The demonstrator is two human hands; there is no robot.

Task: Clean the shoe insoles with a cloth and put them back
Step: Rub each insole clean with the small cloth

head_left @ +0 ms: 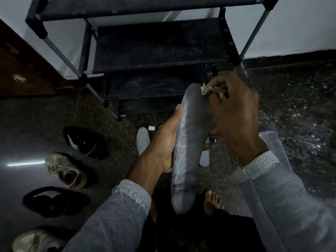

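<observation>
Dark speckled floor (291, 99) fills most of the view, meeting a pale wall (300, 24) at twelve o'clock. Against that wall stands a dusty black rack (158, 46) with grey poles, its shelves stepping down toward the middle of the frame. A brown wooden panel (23, 70) sits at ten o'clock.

Grey knit sleeves (112, 220) come in from six o'clock. Between them, held upright at the centre, is a long grey insole (189, 142) with pale streaks, one end pointing to twelve and the other to six, above a bare foot (213, 202).

The left hand (163, 142) grips the insole along its nine o'clock edge, thumb lying straight up that edge and fingers wrapped behind. The right hand (236, 120) is curled round a small beige cloth (212, 90), pinching it against the insole's top end at one o'clock.

Four shoes lie on the floor from nine to seven o'clock: a black one (85, 142), a tan one (65, 170), another black one (54, 200) and another tan one (36, 240). A pale shoe (143, 140) lies behind the left hand, and part of another pale one (204, 157) shows just right of the insole. A clear plastic sheet (272, 142) lies under the right wrist at three o'clock.
</observation>
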